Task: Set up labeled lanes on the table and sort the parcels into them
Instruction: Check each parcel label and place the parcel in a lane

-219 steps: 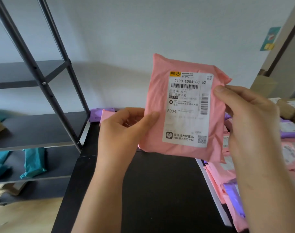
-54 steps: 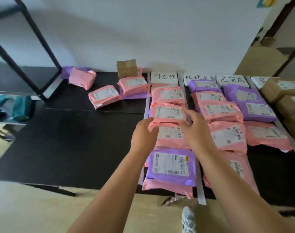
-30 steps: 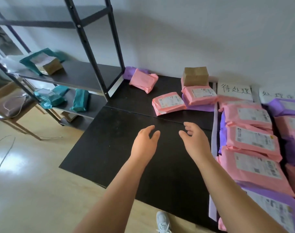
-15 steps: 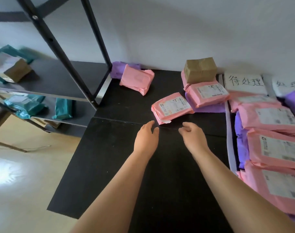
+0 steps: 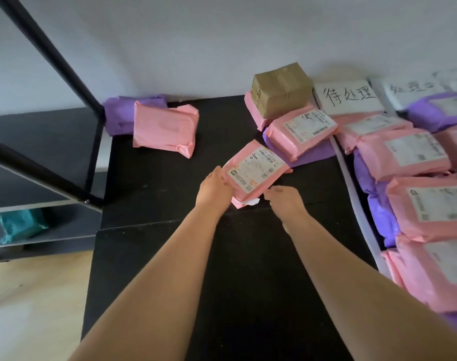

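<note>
A pink parcel with a white shipping label lies flat on the black table. My left hand touches its near-left edge with the fingers stretched out. My right hand reaches its near corner with the fingertips; no grip shows. To the right, a white strip borders a lane headed by a handwritten card. That lane holds several pink and purple parcels. A second card heads the lane beyond it.
A brown cardboard box sits on pink and purple parcels at the back. Another pink parcel leans on a purple one at the back left. A dark metal shelf rack with a teal parcel stands left of the table.
The pink parcel I held earlier now lies in the lane. Both hands have moved left and forward from the lane to the loose pink parcel, and the view has followed.
</note>
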The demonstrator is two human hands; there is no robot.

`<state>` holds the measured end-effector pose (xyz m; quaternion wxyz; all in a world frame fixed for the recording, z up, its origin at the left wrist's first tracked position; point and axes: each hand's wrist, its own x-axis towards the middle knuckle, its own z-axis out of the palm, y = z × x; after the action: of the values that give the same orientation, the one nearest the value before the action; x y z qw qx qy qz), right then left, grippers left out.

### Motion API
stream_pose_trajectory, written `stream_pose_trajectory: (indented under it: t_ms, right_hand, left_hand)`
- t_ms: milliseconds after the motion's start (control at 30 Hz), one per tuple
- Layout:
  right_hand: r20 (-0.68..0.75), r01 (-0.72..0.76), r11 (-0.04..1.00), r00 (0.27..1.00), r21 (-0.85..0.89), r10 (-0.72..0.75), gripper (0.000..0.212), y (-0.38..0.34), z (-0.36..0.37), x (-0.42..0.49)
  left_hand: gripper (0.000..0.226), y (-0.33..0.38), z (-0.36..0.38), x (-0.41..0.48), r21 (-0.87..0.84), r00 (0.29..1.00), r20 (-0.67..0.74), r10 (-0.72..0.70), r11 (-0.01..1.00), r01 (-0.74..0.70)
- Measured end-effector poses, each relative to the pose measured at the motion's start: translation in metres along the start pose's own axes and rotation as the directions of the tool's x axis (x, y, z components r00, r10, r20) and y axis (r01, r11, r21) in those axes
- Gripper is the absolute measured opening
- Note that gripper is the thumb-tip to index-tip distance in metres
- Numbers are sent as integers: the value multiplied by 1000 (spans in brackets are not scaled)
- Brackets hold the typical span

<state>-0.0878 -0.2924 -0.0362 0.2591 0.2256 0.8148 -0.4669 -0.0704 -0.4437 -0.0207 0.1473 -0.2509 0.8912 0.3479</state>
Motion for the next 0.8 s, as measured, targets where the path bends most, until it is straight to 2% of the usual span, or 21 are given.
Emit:
stream_pose_trajectory:
  t_ms: [100, 200, 300, 433, 600, 700, 800]
  right_hand:
    - [-15, -38, 995, 999, 88, 40, 10, -1, 8, 0]
    - [-65, -5, 996, 998, 91, 11, 9, 1, 10, 1]
    - [-127, 22, 999, 992, 37, -18, 11, 7, 4, -4]
    - [-146, 176, 984, 974, -12, -176, 15, 13, -11, -22]
    - [-92, 371, 923, 920, -105, -380, 16, 20, -45, -61]
    - [-65, 476, 870, 871, -130, -487, 15, 31, -75, -90]
    - [-65, 572, 815, 813, -91, -578, 14, 45, -107, -120]
  left_hand:
    - [41, -4, 3, 3, -11, 1000, 13, -16, 1000, 17]
    - [15, -11, 8, -1, -62, 999, 41, 17, 998, -14]
    - [24, -17, 11, -13, -148, 998, 56, 26, 989, -17]
    - [36, -20, 12, -46, -314, 1000, 20, -10, 949, 15]
    - [25, -13, 6, -98, -515, 994, -66, -87, 856, 40]
    - [18, 2, 3, -132, -656, 989, -121, -83, 755, -17]
    - [9, 20, 3, -167, -711, 979, -198, -50, 695, -109]
